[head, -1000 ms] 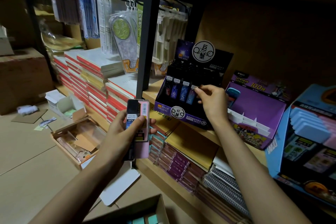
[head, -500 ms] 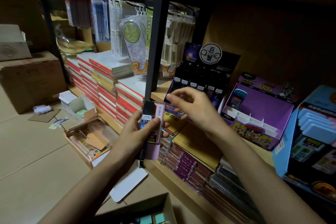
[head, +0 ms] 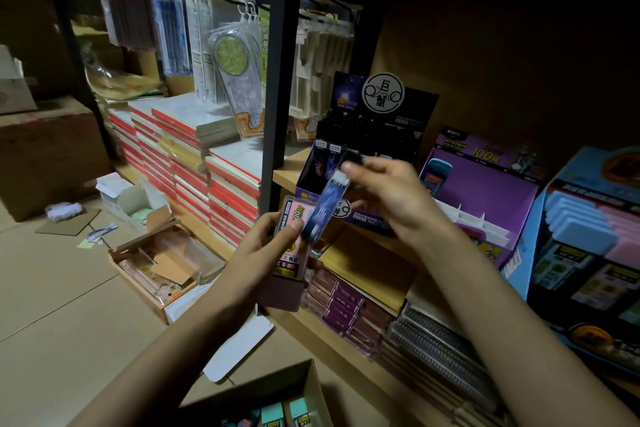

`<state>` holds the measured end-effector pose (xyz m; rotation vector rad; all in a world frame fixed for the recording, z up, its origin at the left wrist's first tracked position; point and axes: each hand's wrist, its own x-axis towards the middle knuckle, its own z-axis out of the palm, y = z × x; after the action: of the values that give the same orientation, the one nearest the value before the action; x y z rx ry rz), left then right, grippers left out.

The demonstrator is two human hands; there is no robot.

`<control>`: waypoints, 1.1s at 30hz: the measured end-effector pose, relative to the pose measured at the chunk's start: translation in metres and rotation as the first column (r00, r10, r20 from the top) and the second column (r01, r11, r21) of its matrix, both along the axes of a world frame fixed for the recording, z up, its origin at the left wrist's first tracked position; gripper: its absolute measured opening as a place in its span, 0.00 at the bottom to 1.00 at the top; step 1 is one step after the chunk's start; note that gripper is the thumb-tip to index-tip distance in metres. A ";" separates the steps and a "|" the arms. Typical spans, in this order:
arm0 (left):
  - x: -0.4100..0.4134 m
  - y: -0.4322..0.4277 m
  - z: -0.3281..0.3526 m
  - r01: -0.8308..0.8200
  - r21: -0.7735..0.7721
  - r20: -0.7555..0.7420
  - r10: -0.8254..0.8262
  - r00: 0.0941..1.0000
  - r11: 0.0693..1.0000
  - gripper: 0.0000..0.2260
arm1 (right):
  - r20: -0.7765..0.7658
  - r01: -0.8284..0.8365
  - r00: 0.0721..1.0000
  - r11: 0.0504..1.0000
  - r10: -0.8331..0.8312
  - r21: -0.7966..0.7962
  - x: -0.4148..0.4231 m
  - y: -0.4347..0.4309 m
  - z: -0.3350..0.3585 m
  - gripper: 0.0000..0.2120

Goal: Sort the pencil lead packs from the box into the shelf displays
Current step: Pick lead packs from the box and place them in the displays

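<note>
My left hand (head: 263, 253) grips a small stack of lead packs with a pink pack (head: 289, 246) on top, held in front of the shelf. My right hand (head: 388, 198) pinches the upper end of a blue lead pack (head: 325, 208) that slants down to the stack; its lower end reaches my left thumb. Just behind stands the black and purple display (head: 367, 135) with blue packs in its front row. A purple display (head: 485, 204) with white dividers sits to its right. The cardboard box (head: 263, 395) at the bottom holds teal and other packs.
A black shelf post (head: 277, 80) rises left of the displays. Stacked red-edged notebooks (head: 194, 156) fill the left shelf under hanging packets. A blue display (head: 588, 236) stands far right. An open carton (head: 162, 267) and loose white cardboard (head: 239, 350) lie on the floor.
My right hand left the black display's front row, came back to the stack in my left hand and now lifts a blue pack off it. The view shifted slightly left.
</note>
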<state>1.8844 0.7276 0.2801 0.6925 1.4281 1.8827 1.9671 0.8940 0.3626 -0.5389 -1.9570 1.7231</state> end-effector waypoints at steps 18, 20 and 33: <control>-0.009 0.013 -0.009 -0.157 0.090 -0.024 0.160 0.987 0.983 0.12 | -0.274 0.403 0.914 0.742 -0.299 0.536 0.002 0.081 -0.018 0.07; -0.010 0.012 -0.009 -0.155 0.088 -0.002 0.155 0.988 0.984 0.11 | -0.252 0.374 0.927 0.744 -0.278 0.554 0.003 0.082 -0.016 0.07; -0.007 0.015 -0.009 -0.137 0.090 -0.002 0.137 0.991 0.986 0.12 | -0.110 0.429 0.892 0.742 -0.439 0.515 -0.009 0.089 -0.028 0.08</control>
<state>1.8779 0.7423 0.2709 0.6601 1.4356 2.0632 1.9582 0.9825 0.3349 -0.7304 -1.9969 0.8404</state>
